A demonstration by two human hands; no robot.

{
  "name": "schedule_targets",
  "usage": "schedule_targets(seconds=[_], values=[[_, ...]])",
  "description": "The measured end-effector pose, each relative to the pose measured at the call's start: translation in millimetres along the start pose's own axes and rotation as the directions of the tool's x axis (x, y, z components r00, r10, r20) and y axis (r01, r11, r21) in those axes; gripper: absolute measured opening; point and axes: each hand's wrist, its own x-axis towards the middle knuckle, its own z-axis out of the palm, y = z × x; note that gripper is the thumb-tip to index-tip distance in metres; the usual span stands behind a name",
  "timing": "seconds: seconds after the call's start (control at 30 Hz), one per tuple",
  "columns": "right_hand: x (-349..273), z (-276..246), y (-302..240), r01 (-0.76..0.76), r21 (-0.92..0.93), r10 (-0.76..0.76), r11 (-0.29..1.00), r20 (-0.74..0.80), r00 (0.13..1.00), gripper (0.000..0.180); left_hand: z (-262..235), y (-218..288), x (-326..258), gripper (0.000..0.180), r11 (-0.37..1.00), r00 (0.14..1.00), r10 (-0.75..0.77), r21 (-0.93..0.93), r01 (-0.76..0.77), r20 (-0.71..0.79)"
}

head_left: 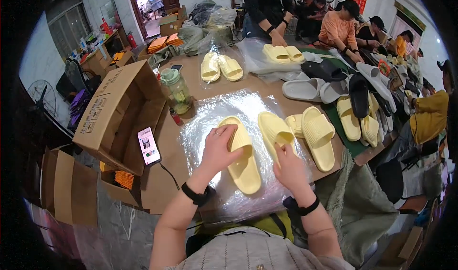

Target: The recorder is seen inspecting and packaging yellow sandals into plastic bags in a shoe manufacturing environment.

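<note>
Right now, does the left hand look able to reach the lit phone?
Probably yes, if the left hand loosens its grip on the yellow slipper: only plastic film and tabletop seem to lie before the lit phone.

The one view comes from a wide fisheye worn on the head, the left of a pair, looking down and ahead over the bench (pixel 157 189); the hands (pixel 218 150) sit close below, near the dial's centre, forearms (pixel 172 222) reaching in from 5 and 7 o'clock, while the doorway (pixel 151 15) stands far off at 11 o'clock
</note>
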Motion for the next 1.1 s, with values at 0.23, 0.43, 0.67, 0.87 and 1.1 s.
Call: schedule_targets(seconds=[0.23, 0.43, 0.67, 0.87, 1.1], values=[[7.4, 46.4, 17.1, 0.011, 0.034, -0.014, 0.999, 0.085, 0.996, 0.062, -6.1, -15.6, -34.8, 0.093, 0.960, 0.978, -0.106, 0.275, 0.054, 0.177], [37.1, 68.9, -9.0, 0.118, 0.118, -0.104, 0.986, -0.113, 0.988, 0.058, -16.6, -13.3, -121.3, 0.085, 0.885, 0.878, -0.276, 0.460, 0.074, 0.391], [52.1, 84.6, 11.6, -0.093, 0.048, 0.093, 0.994, -0.008, 0.996, 0.036, 13.2, -38.1, -129.2, 0.088, 0.961, 0.928, -0.118, 0.277, 0.017, 0.352], [-1.6, 20.8, 32.8, -0.212, 0.240, 0.264, 0.947, -0.207, 0.942, 0.024, 15.1, -45.7, -95.6, 0.091, 0.955, 0.918, -0.069, 0.292, -0.052, 0.390], [-76.6, -5.5, 73.0, -0.182, 0.589, 0.469, 0.788, -0.382, 0.796, 0.017, 17.8, -14.1, -59.2, 0.078, 0.938, 0.967, 0.043, 0.324, -0.126, 0.250]])
